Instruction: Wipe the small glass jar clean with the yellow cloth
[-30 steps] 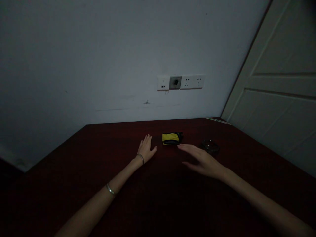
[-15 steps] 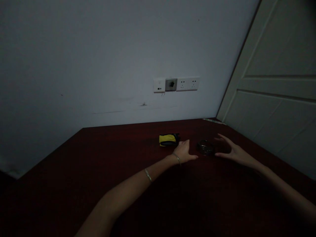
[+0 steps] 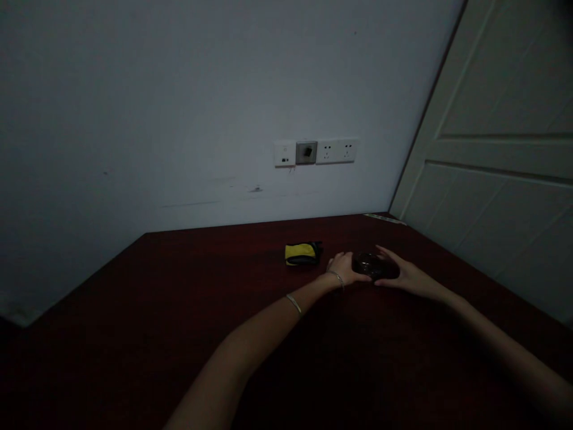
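A round, dark, see-through dish, glass-like with shiny highlights on its rim [image 3: 370, 266], sits on the dark red tabletop between my hands. My left hand [image 3: 344, 267] wears a bracelet at the wrist and curls round the dish's left side, thumb at the front. From the right, my right hand [image 3: 401, 274] wraps the other side, fingers behind and thumb in front. Poor light hides the dish's exact kind. Just left of my left hand lies a small yellow and black pouch [image 3: 301, 254], which neither hand touches.
The table [image 3: 201, 280] meets a pale wall [image 3: 201, 107] at the back. Sockets and switches [image 3: 315, 152] are set in the wall above it. A white panelled door [image 3: 501, 191] stands along the right side. A thin printed strip [image 3: 385, 219] lies at the far right corner.
My left hand has moved right, away from the pouch and onto the dish. My right hand has come left and closed round its other side. The view has shifted slightly.
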Tool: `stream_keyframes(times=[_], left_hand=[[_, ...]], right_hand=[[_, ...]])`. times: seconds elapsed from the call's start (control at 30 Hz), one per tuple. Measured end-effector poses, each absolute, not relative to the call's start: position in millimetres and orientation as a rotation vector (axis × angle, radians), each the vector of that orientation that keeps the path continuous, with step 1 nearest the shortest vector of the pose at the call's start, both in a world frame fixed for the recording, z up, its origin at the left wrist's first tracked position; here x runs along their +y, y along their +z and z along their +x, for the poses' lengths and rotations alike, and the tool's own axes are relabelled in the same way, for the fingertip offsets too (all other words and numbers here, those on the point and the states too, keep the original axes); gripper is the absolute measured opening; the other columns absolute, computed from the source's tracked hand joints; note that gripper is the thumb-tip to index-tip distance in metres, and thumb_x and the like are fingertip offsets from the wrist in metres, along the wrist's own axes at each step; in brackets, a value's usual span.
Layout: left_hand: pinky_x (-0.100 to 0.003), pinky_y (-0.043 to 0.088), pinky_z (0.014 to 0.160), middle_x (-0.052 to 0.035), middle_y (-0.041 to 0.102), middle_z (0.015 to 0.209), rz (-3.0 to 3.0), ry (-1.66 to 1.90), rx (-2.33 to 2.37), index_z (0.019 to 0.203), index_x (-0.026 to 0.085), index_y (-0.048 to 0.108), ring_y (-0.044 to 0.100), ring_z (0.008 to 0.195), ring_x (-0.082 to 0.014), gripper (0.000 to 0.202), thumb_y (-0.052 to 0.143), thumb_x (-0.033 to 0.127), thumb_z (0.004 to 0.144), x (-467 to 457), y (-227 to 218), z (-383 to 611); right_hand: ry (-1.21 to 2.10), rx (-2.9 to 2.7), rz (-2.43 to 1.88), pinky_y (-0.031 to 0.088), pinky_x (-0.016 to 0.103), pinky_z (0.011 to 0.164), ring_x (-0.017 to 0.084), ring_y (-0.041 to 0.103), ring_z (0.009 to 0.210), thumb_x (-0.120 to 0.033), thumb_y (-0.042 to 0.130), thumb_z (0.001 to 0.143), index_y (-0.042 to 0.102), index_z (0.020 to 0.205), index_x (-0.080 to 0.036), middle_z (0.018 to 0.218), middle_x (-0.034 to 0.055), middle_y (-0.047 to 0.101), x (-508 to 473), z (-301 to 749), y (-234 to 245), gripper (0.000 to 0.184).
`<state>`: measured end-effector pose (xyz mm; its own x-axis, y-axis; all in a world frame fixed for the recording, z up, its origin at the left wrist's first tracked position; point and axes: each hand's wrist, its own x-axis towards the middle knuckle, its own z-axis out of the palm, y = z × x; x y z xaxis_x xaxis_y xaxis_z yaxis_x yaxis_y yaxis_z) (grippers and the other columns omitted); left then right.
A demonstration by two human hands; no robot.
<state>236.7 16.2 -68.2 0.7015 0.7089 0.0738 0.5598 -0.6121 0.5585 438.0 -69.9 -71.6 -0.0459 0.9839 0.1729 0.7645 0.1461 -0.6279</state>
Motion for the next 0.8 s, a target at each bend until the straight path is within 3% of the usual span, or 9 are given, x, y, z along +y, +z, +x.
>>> stream_keyframes(times=[0.17, 0.53, 0.8], left_hand=[[-0.045, 0.039, 0.102, -0.0116, 0.056, 0.126, 2.408, 0.432, 0.932, 0.119, 0.018, 0.053, 0.046, 0.125, -0.0304, 0.068, 0.071, 0.055, 0.065, 11, -67, 241], [-0.043, 0.036, 0.106, -0.0141, 0.054, 0.132, 2.385, 0.565, 0.832, 0.121, 0.016, 0.054, 0.04, 0.132, -0.0287, 0.069, 0.074, 0.05, 0.065, 15, -67, 226], [-0.036, 0.034, 0.108, -0.0168, 0.049, 0.136, 2.371, 0.781, 0.799, 0.127, 0.013, 0.051, 0.04, 0.132, -0.0256, 0.074, 0.078, 0.041, 0.064, 25, -27, 151]], right_hand=[[0.465, -1.831, -1.652, 0.033, 0.049, 0.108, 0.032, 0.042, 0.128, -0.053, 0.069, 0.066, 0.021, 0.145, -0.017, 0.135, 0.0185, 0.05, -67, 441, -76, 0.1], [0.482, -1.74, -1.555, 0.033, 0.047, 0.109, 0.028, 0.043, 0.129, -0.05, 0.072, 0.065, 0.016, 0.146, -0.019, 0.139, 0.0168, 0.047, -71, 419, -66, 0.103], [0.273, -1.828, -1.47, 0.036, 0.049, 0.106, 0.03, 0.048, 0.125, -0.051, 0.072, 0.065, 0.018, 0.146, -0.017, 0.133, 0.0179, 0.053, -53, 351, -28, 0.103]])
